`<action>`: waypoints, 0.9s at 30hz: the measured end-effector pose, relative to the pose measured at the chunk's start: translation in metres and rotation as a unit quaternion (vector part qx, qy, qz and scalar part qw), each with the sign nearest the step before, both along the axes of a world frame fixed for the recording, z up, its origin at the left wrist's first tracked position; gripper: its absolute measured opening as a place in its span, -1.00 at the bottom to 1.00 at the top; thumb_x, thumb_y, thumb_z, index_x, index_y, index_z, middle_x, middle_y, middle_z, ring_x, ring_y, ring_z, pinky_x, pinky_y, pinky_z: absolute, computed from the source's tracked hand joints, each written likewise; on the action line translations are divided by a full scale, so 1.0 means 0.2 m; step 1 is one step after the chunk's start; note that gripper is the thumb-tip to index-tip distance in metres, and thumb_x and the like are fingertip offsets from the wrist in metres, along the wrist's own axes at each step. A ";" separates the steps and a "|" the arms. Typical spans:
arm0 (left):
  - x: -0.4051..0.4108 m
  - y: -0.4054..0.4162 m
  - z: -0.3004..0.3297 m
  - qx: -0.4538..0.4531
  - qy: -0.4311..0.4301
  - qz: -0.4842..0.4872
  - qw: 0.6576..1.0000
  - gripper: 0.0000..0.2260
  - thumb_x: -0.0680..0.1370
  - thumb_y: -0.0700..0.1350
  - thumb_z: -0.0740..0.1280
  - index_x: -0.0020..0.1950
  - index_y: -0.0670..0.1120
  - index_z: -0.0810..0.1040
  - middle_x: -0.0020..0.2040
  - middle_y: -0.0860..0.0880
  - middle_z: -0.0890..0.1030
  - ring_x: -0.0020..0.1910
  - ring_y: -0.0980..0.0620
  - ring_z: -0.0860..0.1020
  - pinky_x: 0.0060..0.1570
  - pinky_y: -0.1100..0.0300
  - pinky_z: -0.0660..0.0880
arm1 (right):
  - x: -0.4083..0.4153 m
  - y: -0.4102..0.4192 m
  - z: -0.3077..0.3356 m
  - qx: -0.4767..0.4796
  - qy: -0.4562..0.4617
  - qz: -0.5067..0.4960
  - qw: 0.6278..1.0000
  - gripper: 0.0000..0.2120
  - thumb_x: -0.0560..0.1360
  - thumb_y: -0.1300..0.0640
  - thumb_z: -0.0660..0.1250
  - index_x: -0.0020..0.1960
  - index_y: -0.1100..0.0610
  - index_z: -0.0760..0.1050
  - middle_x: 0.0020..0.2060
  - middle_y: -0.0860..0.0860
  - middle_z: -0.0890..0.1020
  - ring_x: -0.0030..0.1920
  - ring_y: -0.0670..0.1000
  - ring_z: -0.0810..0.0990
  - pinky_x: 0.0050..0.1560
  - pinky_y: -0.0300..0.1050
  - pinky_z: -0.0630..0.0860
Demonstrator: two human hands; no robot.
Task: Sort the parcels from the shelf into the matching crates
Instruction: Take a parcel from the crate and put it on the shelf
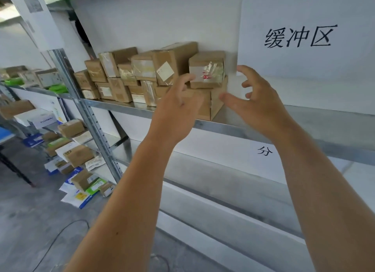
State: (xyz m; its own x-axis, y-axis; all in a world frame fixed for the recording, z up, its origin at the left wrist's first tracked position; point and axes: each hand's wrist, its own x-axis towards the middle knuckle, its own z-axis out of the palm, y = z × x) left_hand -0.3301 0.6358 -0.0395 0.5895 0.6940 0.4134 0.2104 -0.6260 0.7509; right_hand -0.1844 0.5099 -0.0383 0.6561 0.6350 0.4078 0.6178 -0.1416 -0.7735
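Note:
Several brown cardboard parcels stand stacked on a metal shelf (125, 106). At the right end of the stack a small taped parcel with red print (207, 69) sits on top of a larger box (205, 104). My left hand (178, 101) is raised in front of that stack, fingers spread just left of the small parcel, holding nothing. To the parcel's right, my right hand (251, 97) hovers with fingers loosely curled and apart, clear of the box. No crates are in view.
A white sign with black characters (300, 37) hangs behind the shelf at right. A slanted steel upright (85, 113) divides the racks. Lower left shelves and the floor hold several mixed parcels and envelopes (77, 154). A black cable (60, 235) lies on the concrete floor.

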 end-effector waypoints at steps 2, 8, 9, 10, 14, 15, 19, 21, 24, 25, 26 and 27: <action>0.08 0.10 0.00 0.002 0.008 -0.001 1.000 -0.58 0.64 0.11 0.21 0.51 0.32 0.35 0.45 0.15 0.47 0.22 0.08 0.57 0.23 -0.04 0.50 | 0.06 0.10 0.00 -0.008 0.002 -0.013 1.000 -0.30 0.54 -0.26 0.42 0.60 -0.25 0.21 0.44 -0.08 0.42 0.44 0.00 0.42 0.34 -0.02 0.40; 0.25 0.39 0.03 0.008 0.006 -0.023 1.000 -0.53 0.65 0.15 0.22 0.57 0.30 0.28 0.39 0.15 0.51 0.28 0.08 0.53 0.25 -0.03 0.47 | 0.16 0.38 0.02 -0.011 0.002 -0.069 0.998 -0.31 0.58 -0.33 0.31 0.63 -0.27 0.14 0.47 -0.04 0.42 0.45 0.00 0.40 0.33 -0.02 0.37; 0.27 0.43 0.04 0.009 0.011 -0.033 0.999 -0.51 0.65 0.15 0.22 0.59 0.30 0.24 0.32 0.17 0.53 0.24 0.07 0.54 0.16 0.00 0.46 | 0.17 0.42 0.02 -0.008 0.004 -0.078 0.997 -0.33 0.60 -0.32 0.28 0.63 -0.27 0.12 0.44 -0.03 0.43 0.43 0.00 0.40 0.29 -0.05 0.33; 0.29 0.48 0.05 0.008 0.016 -0.043 0.999 -0.49 0.66 0.16 0.21 0.61 0.30 0.21 0.24 0.19 0.55 0.16 0.07 0.57 0.08 0.01 0.47 | 0.17 0.47 0.03 -0.005 0.006 -0.084 0.996 -0.34 0.61 -0.33 0.26 0.64 -0.28 0.11 0.43 -0.03 0.44 0.44 0.00 0.40 0.28 -0.07 0.31; 0.36 0.61 0.10 0.001 -0.002 -0.065 0.998 -0.49 0.64 0.22 0.19 0.59 0.30 0.18 -0.04 0.11 0.65 -0.11 -0.01 0.65 -0.01 -0.05 0.60 | 0.21 0.61 0.04 0.002 0.006 -0.094 0.996 -0.36 0.63 -0.35 0.18 0.65 -0.28 0.10 0.42 0.01 0.53 0.43 0.03 0.46 0.26 -0.11 0.33; 0.37 0.63 0.10 0.000 -0.004 -0.070 0.998 -0.49 0.64 0.22 0.19 0.59 0.31 0.17 -0.05 0.09 0.66 -0.11 -0.02 0.65 -0.02 -0.04 0.60 | 0.21 0.63 0.04 0.011 0.012 -0.103 0.995 -0.37 0.63 -0.34 0.19 0.64 -0.28 0.12 0.31 0.01 0.60 0.33 0.01 0.53 0.18 -0.15 0.37; 0.41 0.65 0.10 0.004 0.021 -0.096 0.995 -0.37 0.65 0.18 0.18 0.68 0.29 0.01 -0.17 0.03 0.61 -0.15 -0.02 0.63 -0.12 0.02 0.53 | 0.20 0.68 0.04 0.073 0.022 -0.160 0.984 -0.53 0.63 -0.31 0.20 0.49 -0.21 0.32 -0.28 -0.13 0.52 -0.23 -0.09 0.55 -0.09 -0.06 0.53; 0.41 0.66 0.10 0.006 0.032 -0.104 0.994 -0.42 0.66 0.22 0.14 0.68 0.25 0.10 0.00 0.00 0.64 0.00 -0.04 0.61 -0.05 0.02 0.46 | 0.19 0.68 0.05 0.083 0.032 -0.183 0.979 -0.61 0.63 -0.31 0.19 0.39 -0.18 0.37 -0.37 -0.13 0.47 -0.29 -0.09 0.52 0.00 0.13 0.65; 0.41 0.64 0.11 -0.004 0.014 -0.124 0.992 -0.51 0.68 0.23 0.14 0.61 0.25 0.23 0.09 0.06 0.64 0.06 -0.02 0.59 -0.02 0.03 0.44 | 0.16 0.66 0.08 0.100 0.023 -0.207 0.973 -0.70 0.65 -0.27 0.17 0.27 -0.13 0.40 -0.49 -0.16 0.41 -0.40 -0.13 0.45 0.00 0.21 0.66; 0.40 0.63 0.11 -0.004 0.004 -0.133 0.991 -0.55 0.68 0.22 0.15 0.58 0.26 0.27 0.02 0.11 0.62 0.01 0.03 0.59 -0.06 0.04 0.46 | 0.14 0.65 0.09 0.105 0.016 -0.216 0.971 -0.72 0.66 -0.24 0.17 0.25 -0.11 0.40 -0.47 -0.14 0.41 -0.40 -0.10 0.44 -0.02 0.22 0.66; 0.39 0.62 0.11 0.000 -0.007 -0.140 0.990 -0.58 0.68 0.21 0.16 0.55 0.26 0.29 -0.05 0.16 0.59 -0.05 0.10 0.58 -0.12 0.09 0.47 | 0.12 0.63 0.10 0.109 0.005 -0.224 0.968 -0.74 0.67 -0.21 0.16 0.23 -0.09 0.41 -0.44 -0.09 0.43 -0.39 -0.06 0.44 -0.06 0.21 0.65; 0.39 0.61 0.11 0.004 -0.018 -0.148 0.989 -0.60 0.68 0.20 0.17 0.53 0.26 0.31 -0.09 0.18 0.57 -0.10 0.16 0.56 -0.16 0.14 0.45 | 0.10 0.61 0.11 0.111 -0.005 -0.231 0.966 -0.76 0.68 -0.18 0.16 0.21 -0.06 0.41 -0.42 -0.05 0.44 -0.39 -0.05 0.43 -0.11 0.17 0.62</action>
State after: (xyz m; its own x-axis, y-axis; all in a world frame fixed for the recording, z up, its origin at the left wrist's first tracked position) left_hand -0.2527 0.7571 -0.0182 0.7518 0.4898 0.4414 -0.0092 -0.6616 0.7498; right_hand -0.1634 0.6325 -0.0158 0.8441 0.1703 0.5084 0.5358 -0.2350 -0.8110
